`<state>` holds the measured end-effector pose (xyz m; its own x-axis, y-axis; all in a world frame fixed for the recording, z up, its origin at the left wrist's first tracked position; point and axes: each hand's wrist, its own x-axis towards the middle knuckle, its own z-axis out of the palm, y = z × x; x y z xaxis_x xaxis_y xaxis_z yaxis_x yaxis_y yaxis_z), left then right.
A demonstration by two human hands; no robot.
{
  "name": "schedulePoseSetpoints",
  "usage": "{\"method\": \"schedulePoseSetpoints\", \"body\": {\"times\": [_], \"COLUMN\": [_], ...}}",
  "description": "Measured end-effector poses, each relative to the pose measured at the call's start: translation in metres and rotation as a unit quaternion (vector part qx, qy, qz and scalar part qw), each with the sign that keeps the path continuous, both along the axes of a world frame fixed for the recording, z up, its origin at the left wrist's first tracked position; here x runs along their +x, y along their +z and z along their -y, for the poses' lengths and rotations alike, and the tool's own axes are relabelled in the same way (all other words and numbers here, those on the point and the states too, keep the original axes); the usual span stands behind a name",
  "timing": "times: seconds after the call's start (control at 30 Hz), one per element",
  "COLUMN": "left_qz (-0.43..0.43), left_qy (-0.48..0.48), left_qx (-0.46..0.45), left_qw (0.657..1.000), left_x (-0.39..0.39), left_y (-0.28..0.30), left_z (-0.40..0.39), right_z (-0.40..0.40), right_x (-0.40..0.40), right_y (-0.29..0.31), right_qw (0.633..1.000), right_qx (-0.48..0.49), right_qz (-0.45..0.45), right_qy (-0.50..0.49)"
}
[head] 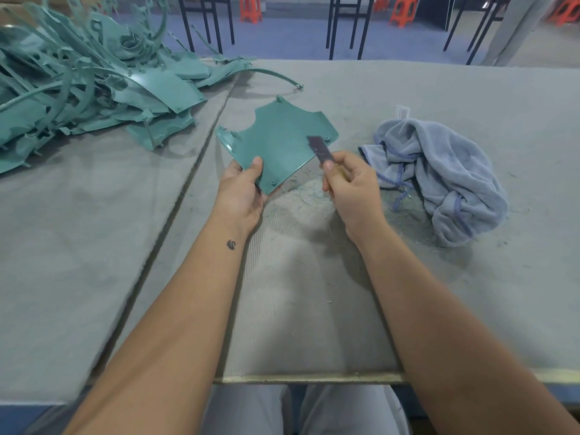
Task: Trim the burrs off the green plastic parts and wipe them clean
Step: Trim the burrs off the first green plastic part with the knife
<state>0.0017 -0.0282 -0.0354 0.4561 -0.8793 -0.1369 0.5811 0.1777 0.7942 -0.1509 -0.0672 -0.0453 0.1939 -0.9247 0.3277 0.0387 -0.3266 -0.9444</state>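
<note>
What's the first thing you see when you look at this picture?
The big tangled pile of green parts at the table's far left catches the eye first. Then, in the middle, the left hand holds a flat green panel while the right hand pinches a blade against it. A crumpled blue cloth lies to the right.

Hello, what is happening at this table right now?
A person is trimming a flat green plastic part. The left hand grips its near corner, and the right hand holds a small blade against the part's right edge. Thin green shavings lie on the grey table beneath. A blue cloth lies unused at the right, and a pile of green parts is at the far left.
</note>
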Motion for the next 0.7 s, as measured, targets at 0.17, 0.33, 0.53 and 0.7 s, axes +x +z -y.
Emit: {"method": "schedulePoseSetpoints", "body": {"times": [0.17, 0.33, 0.53, 0.7], "left_qz": [-0.018, -0.026, -0.026, -0.043], "left_qy": [0.0, 0.004, 0.016, 0.025], "left_qx": [0.004, -0.001, 0.0, -0.011], "left_qw": [1.0, 1.0, 1.0, 0.999], "left_x": [-0.0005, 0.0008, 0.0022, 0.002], "left_y": [0.0015, 0.0024, 0.0013, 0.0001], "left_z": [-0.0004, -0.0006, 0.0, 0.0016], "right_z": [0.0051, 0.008, 0.0087, 0.005], "right_x": [-0.005, -0.0036, -0.0059, -0.0016], "right_y": [-0.0022, -0.0066, -0.0055, -0.0046], "right_qw": [0.998, 0.998, 0.999, 0.995], "right_qx": [0.026, 0.033, 0.041, 0.003], "right_qz": [0.05, 0.02, 0.015, -0.102], "right_qy": [-0.041, -0.042, -0.021, 0.019]}}
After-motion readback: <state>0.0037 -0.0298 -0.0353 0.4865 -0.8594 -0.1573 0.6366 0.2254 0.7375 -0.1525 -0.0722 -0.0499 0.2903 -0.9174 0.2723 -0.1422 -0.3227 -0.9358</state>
